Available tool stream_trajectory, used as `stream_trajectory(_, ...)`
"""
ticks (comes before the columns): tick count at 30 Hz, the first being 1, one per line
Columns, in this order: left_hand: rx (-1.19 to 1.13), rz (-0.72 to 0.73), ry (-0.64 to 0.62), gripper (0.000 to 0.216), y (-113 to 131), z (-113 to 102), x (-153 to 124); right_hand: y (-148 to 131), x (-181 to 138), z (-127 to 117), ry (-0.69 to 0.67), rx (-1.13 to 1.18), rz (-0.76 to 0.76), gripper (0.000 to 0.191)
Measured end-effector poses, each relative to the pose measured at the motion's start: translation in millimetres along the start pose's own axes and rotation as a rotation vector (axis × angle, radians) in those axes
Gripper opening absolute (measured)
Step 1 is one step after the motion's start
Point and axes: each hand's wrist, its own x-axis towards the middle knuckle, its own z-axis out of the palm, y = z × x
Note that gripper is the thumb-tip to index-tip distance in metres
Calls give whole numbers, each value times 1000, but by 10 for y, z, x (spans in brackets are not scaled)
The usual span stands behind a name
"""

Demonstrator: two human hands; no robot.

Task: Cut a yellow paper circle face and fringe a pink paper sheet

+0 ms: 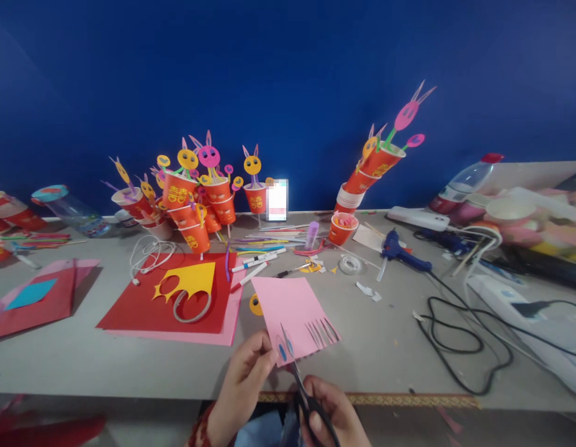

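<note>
Head camera looks down at two hands near the table edge. The left hand (244,372) pinches the lower left corner of a pink paper sheet (292,316), thumb and fingers closed on it, wrist bent up. The right hand (328,416) is closed around black scissors (303,391), blades pointing up into the sheet's lower edge beside the pinch. Right of the blades the edge is cut into strips. Beyond lies the grey table (385,347), with red paper (143,307), many orange cups (195,198), a blue glue gun (402,251) and a blue wall (288,81).
</note>
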Motion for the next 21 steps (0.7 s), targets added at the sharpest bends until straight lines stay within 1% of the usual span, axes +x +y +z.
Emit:
stream_trajectory(4, 9, -17, 15, 33, 13, 18, -3, 14, 4, 7, 19, -12, -1, 63)
stream_trajectory(9, 13, -1, 14, 34, 47, 48, -6, -11, 6, 8, -3, -3, -7, 63)
stream_trajectory(15, -5, -15, 4, 35, 48, 66, -12, -96, -20, 30, 17, -26, 43, 65)
stream_trajectory(18, -3, -27, 26, 37, 40, 72, -11, -106, -24, 41, 27, -20, 33, 65)
stream_trajectory(21, -15, -24, 21, 36, 19, 75, -13, -85, -26, 44, 45, -27, 13, 64)
